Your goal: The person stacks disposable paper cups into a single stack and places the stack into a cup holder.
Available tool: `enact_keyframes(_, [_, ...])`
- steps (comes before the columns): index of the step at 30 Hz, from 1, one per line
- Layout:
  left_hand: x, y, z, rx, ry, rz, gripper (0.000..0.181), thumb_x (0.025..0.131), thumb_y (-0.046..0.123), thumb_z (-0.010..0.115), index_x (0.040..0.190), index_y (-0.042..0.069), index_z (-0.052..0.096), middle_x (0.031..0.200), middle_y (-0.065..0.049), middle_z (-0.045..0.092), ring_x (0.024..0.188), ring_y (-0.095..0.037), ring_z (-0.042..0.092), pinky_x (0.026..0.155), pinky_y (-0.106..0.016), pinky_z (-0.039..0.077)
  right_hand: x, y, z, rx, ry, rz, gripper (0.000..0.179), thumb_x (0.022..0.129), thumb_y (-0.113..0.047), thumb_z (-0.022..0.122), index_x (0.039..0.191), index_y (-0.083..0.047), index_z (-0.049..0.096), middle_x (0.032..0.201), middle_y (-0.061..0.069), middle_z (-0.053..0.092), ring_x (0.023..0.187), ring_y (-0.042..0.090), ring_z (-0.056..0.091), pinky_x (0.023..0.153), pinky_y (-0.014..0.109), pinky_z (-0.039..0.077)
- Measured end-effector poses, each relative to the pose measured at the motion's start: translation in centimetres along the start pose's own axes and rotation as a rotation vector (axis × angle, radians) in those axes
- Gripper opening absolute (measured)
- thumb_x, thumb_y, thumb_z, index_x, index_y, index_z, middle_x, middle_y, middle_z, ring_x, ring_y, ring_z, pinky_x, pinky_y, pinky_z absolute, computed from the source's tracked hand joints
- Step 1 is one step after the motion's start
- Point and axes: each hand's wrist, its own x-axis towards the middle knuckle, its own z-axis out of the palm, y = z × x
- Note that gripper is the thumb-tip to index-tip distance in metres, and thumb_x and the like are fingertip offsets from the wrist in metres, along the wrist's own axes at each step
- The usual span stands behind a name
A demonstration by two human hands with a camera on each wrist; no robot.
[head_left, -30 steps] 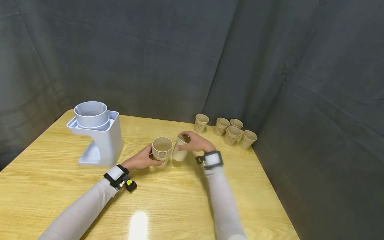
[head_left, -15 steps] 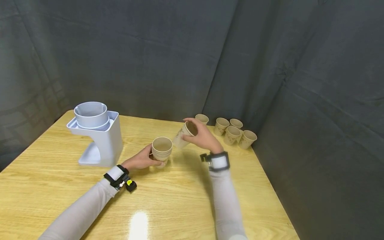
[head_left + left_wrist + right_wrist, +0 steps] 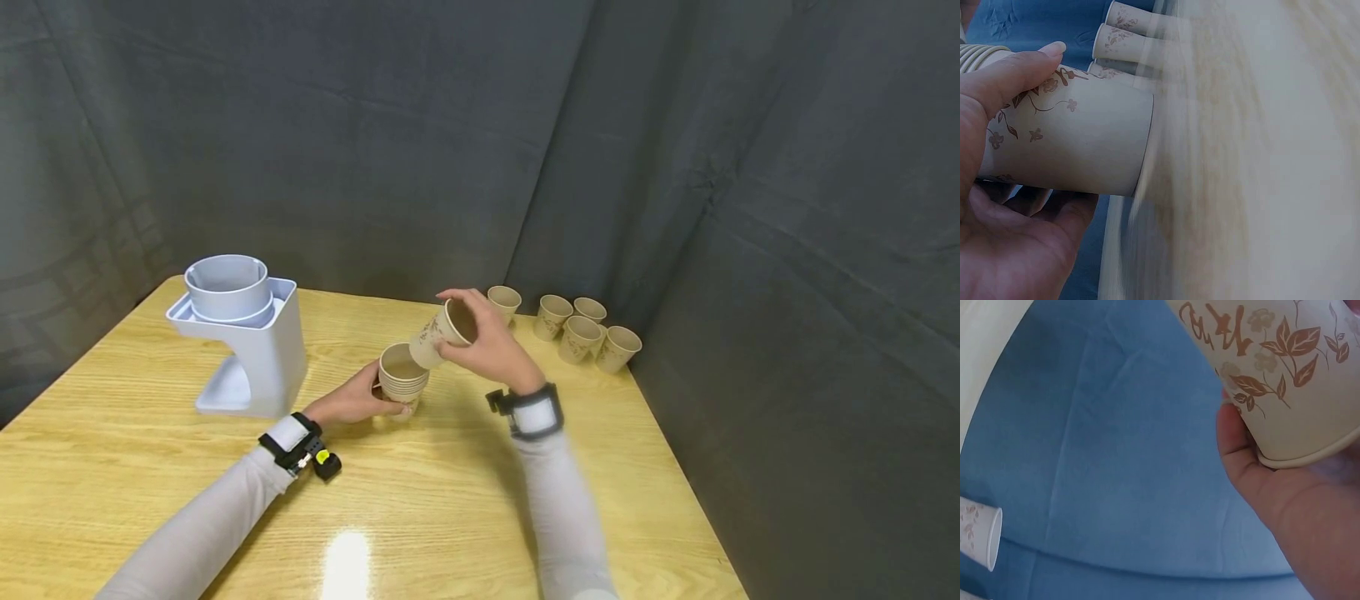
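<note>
A stack of nested beige paper cups stands upright on the table, and my left hand grips it low round the side. In the left wrist view the thumb lies across the flower print of the stack's outer cup. My right hand holds a single paper cup near its rim. That cup is tilted, with its mouth to the right and its base over the right side of the stack's opening. Brown leaves and flowers show on this cup in the right wrist view.
Several more paper cups stand upright at the back right of the wooden table, among them a cup in a close cluster. On the left is a white stand with a round container on top. Dark curtains hang behind and right.
My right hand first lifted the single cup up and right from beside the stack, tilting it. It then moved left, bringing the base over the stack. The left hand stayed in place.
</note>
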Motion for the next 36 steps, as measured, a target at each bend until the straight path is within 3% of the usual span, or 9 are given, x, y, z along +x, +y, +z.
enact_keyframes(4, [0.1,0.0,-0.1,0.013,-0.003,-0.012,0.081,0.085,0.015,0.083,0.15,0.006,0.035,0.138,-0.019,0.054,0.13,-0.037,0.051,0.111,-0.054,0.041,0.2,-0.2,1.0,0.001,-0.025,-0.038,0.063,0.081,-0.012,0.081,0.138,-0.015,0.054,0.125,0.005,0.057,0.105,0.023,0.061,0.089,0.043,0.058])
enact_keyframes(10, [0.1,0.0,-0.1,0.02,-0.009,0.0,0.082,0.085,0.015,0.083,0.151,0.006,0.034,0.139,-0.018,0.054,0.13,-0.037,0.051,0.111,-0.056,0.041,0.4,-0.3,2.0,-0.023,-0.087,-0.048,0.063,0.083,-0.012,0.079,0.14,-0.013,0.052,0.129,0.005,0.055,0.107,0.019,0.06,0.09,0.033,0.055])
enact_keyframes(15, [0.2,-0.1,-0.1,0.018,-0.011,0.01,0.081,0.086,0.015,0.083,0.15,0.005,0.034,0.137,-0.019,0.055,0.129,-0.036,0.052,0.11,-0.054,0.042,0.5,-0.2,2.5,-0.063,-0.139,-0.043,0.065,0.085,-0.015,0.078,0.143,-0.01,0.049,0.128,0.007,0.054,0.109,0.022,0.058,0.093,0.037,0.054])
enact_keyframes(29, [0.2,0.0,-0.1,0.008,-0.024,0.015,0.082,0.087,0.015,0.081,0.151,0.004,0.032,0.14,-0.02,0.052,0.13,-0.038,0.051,0.109,-0.051,0.043,0.6,-0.4,3.5,-0.128,-0.185,-0.058,0.067,0.086,-0.019,0.08,0.144,-0.008,0.049,0.136,0.009,0.056,0.119,0.021,0.056,0.101,0.039,0.049])
enact_keyframes(36, [0.1,-0.1,-0.1,0.007,-0.033,0.021,0.081,0.087,0.014,0.081,0.151,0.005,0.033,0.14,-0.019,0.052,0.131,-0.037,0.05,0.109,-0.052,0.042,0.6,-0.5,3.9,-0.12,-0.202,-0.032,0.063,0.092,-0.028,0.074,0.146,-0.008,0.049,0.143,0.012,0.054,0.126,0.026,0.055,0.103,0.046,0.05])
